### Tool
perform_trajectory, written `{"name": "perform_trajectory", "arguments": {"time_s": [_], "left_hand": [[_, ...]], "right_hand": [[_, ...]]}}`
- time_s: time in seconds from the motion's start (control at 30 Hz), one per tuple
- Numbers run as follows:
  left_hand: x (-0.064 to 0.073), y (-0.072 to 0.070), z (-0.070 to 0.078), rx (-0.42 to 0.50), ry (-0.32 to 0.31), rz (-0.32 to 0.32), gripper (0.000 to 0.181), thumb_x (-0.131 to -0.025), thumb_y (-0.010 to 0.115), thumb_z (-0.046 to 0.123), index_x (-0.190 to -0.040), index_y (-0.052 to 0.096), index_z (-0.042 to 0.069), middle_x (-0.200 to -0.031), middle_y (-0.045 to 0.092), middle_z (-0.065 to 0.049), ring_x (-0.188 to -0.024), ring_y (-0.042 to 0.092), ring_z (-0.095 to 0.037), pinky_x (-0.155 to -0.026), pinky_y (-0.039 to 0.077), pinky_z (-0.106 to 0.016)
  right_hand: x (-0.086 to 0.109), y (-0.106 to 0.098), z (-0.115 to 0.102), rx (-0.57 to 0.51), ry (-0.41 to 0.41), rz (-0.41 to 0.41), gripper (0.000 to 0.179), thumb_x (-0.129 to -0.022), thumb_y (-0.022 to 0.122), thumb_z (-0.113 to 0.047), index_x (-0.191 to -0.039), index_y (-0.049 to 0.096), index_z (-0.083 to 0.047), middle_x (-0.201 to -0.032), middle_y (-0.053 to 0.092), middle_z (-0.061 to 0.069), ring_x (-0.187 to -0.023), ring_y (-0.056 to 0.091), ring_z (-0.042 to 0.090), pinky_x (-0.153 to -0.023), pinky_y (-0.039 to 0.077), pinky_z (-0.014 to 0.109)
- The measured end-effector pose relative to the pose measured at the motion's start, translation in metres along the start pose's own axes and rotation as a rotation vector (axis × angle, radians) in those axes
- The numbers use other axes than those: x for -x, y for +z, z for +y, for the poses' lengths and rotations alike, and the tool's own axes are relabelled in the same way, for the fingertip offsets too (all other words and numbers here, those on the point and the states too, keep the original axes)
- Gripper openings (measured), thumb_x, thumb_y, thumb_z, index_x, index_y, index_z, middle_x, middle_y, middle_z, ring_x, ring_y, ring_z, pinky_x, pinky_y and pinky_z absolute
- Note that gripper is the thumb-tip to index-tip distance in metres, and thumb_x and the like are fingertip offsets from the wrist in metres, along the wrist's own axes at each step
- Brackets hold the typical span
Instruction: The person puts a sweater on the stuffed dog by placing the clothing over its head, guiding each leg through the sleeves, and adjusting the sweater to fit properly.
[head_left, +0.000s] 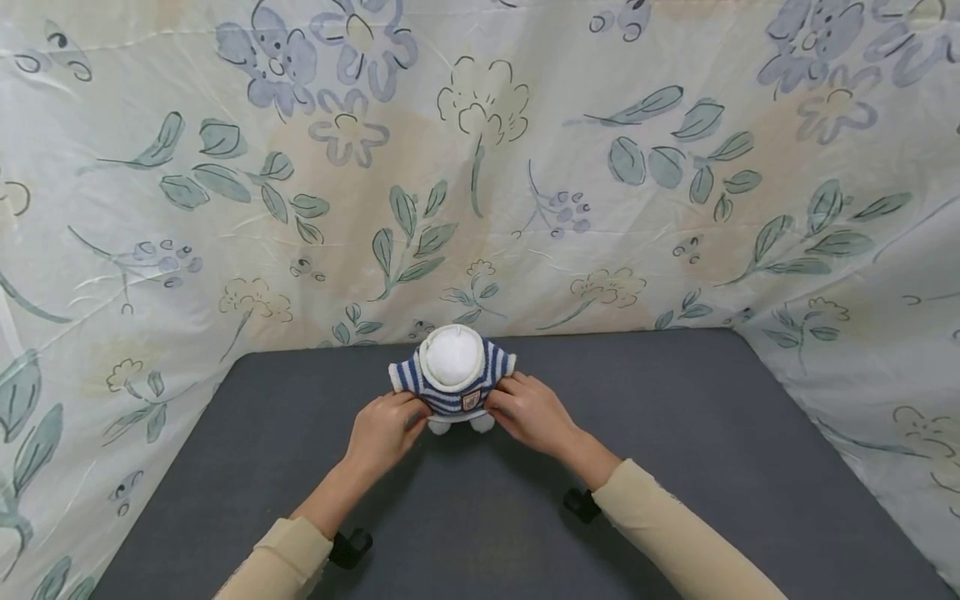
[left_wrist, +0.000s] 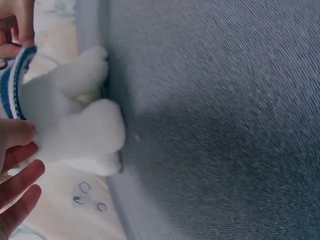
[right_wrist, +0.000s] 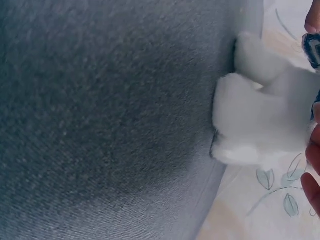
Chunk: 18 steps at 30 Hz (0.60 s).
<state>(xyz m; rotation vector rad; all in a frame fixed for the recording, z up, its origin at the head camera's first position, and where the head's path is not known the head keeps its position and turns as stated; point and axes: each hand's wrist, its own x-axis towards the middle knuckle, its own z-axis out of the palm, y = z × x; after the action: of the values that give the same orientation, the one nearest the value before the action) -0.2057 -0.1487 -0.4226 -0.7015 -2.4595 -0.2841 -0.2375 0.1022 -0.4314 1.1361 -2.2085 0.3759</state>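
A white plush toy [head_left: 454, 357] stands on the dark grey table, dressed in a blue-and-white striped knit sweater [head_left: 446, 400] with a small patch on it. My left hand [head_left: 382, 429] pinches the sweater's lower hem at the left side. On the opposite side, my right hand [head_left: 536, 415] holds the same hem between thumb and fingers. In the left wrist view, the white legs [left_wrist: 95, 130] show below the hem, and the thumb and a finger grip the knit edge while other fingers [left_wrist: 25, 182] spread apart. The right wrist view cuts off most of the right hand [right_wrist: 314, 155].
The dark grey tabletop [head_left: 480, 525] extends around the toy, its back edge just behind it. A floral cloth [head_left: 480, 242] hangs behind and along both sides. Black straps or mounts [head_left: 351, 548] sit under both wrists, beside cream sleeves [head_left: 675, 525].
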Motion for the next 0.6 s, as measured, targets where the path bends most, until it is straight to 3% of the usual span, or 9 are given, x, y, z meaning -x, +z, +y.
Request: {"name": "perform_trajectory", "arguments": {"time_s": [0.13,0.33,0.6], "left_hand": [[-0.002,-0.005,0.003,0.015,0.002,0.034,0.013,-0.069,0.08,0.014,-0.076,0.069,0.019,-0.079,0.065,0.007,-0.069,0.061,-0.011,-0.06,0.05,-0.03],[-0.009,-0.026,0.012,0.043,-0.018,0.043,0.013,-0.07,0.079,0.015,-0.08,0.071,0.018,-0.081,0.068,0.006,-0.066,0.063,-0.009,-0.054,0.049,-0.027],[-0.027,-0.05,0.019,0.099,-0.022,0.118,0.012,-0.071,0.079,0.013,-0.08,0.071,0.018,-0.078,0.068,0.005,-0.061,0.061,-0.008,-0.05,0.045,-0.024]], "right_hand": [[-0.001,-0.005,-0.001,-0.024,0.042,-0.023,0.014,-0.077,0.075,-0.017,-0.085,0.064,-0.019,-0.09,0.061,-0.004,-0.079,0.053,0.012,-0.064,0.044,0.028],[-0.007,-0.018,-0.006,-0.049,0.062,-0.039,0.013,-0.077,0.074,-0.016,-0.087,0.065,-0.019,-0.09,0.06,-0.005,-0.074,0.051,0.01,-0.063,0.044,0.025],[-0.029,-0.043,-0.01,-0.041,0.03,0.067,0.011,-0.078,0.073,-0.012,-0.086,0.067,-0.016,-0.087,0.061,-0.004,-0.074,0.052,0.011,-0.063,0.044,0.025]]}}
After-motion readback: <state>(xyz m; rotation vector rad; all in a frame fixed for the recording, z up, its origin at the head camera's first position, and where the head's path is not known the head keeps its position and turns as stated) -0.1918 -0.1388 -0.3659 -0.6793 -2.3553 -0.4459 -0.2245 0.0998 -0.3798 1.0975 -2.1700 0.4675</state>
